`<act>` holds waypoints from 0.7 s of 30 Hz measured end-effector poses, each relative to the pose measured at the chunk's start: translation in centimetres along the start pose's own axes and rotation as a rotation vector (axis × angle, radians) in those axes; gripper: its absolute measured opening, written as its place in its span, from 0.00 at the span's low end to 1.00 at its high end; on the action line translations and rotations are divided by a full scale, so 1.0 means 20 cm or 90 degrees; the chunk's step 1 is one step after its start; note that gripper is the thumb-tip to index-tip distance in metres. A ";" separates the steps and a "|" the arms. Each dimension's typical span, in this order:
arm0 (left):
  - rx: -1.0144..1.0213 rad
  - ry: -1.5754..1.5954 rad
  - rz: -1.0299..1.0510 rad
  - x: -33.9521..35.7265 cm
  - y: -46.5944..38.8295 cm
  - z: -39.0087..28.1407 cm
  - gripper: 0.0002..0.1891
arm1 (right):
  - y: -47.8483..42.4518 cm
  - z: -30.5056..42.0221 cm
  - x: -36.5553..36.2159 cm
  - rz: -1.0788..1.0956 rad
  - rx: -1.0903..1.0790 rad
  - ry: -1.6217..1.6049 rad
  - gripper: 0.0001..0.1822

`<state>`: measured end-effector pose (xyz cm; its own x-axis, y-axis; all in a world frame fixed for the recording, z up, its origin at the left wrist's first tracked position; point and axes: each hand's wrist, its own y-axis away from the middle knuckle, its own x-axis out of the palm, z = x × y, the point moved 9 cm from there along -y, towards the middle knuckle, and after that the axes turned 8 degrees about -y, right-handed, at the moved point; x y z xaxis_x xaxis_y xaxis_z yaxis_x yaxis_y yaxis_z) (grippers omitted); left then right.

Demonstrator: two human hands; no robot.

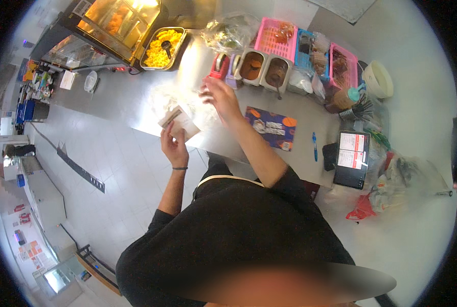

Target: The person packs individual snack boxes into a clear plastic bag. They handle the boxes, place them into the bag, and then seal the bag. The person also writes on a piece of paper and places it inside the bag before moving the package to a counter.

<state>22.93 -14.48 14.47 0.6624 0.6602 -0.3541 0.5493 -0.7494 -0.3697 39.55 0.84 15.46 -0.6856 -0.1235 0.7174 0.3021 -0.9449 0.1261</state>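
My left hand (174, 147) holds a small, pale paper packet (188, 124) with a dark printed strip, at the front edge of the steel counter (152, 115). Raised to its right is my right hand (222, 98), fingers curled and blurred; whether something small is between them cannot be made out. Just beyond those fingers stand a red tape dispenser (219, 66) and a purple tape dispenser (233, 71). Under bright glare, clear plastic (167, 96) lies behind the packet.
Two steel tubs of sauce (252, 66) stand beside the dispensers, with pink baskets (276, 38) behind. A tray of yellow food (163, 48) sits near a heated display case (117, 27). Rightward lie a purple printed sheet (271, 128), blue pen (314, 146) and tablet (351, 159).
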 end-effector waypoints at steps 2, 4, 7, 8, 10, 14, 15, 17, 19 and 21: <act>-0.061 0.056 0.061 -0.02 -0.10 0.04 0.19 | -0.44 -0.35 -0.24 -0.222 0.012 0.039 0.17; -0.057 0.027 0.118 -0.08 -0.19 0.11 0.19 | -0.71 -0.64 -0.65 -0.402 0.029 0.268 0.21; -0.061 0.024 0.146 -0.24 -0.35 0.29 0.18 | -0.74 -0.83 -0.95 -0.656 0.087 0.380 0.22; -0.071 0.059 0.128 -0.29 -0.40 0.35 0.19 | -0.73 -0.85 -0.97 -0.714 0.072 0.317 0.21; -0.094 0.064 0.126 -0.38 -0.48 0.43 0.19 | -0.77 -0.83 -1.03 -0.700 0.038 0.350 0.20; -0.049 0.050 0.127 -0.45 -0.62 0.59 0.17 | -0.81 -0.82 -0.96 -0.663 0.077 0.251 0.19; -0.059 0.061 0.128 -0.44 -0.65 0.60 0.17 | -0.79 -0.84 -0.97 -0.652 0.102 0.201 0.19; -0.075 0.077 0.127 -0.43 -0.74 0.57 0.17 | -0.79 -0.82 -1.05 -0.597 0.043 0.242 0.18; -0.072 0.102 0.133 -0.39 -0.80 0.54 0.17 | -0.78 -0.82 -1.11 -0.550 -0.025 0.295 0.18; -0.091 0.116 0.146 -0.35 -0.83 0.55 0.17 | -0.73 -0.83 -1.12 -0.502 -0.094 0.368 0.18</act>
<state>3.63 -6.13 13.51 0.8505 0.4627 -0.2502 0.4321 -0.8858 -0.1691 39.42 12.38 -13.84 -0.8850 0.4654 0.0153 -0.4385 -0.8440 0.3088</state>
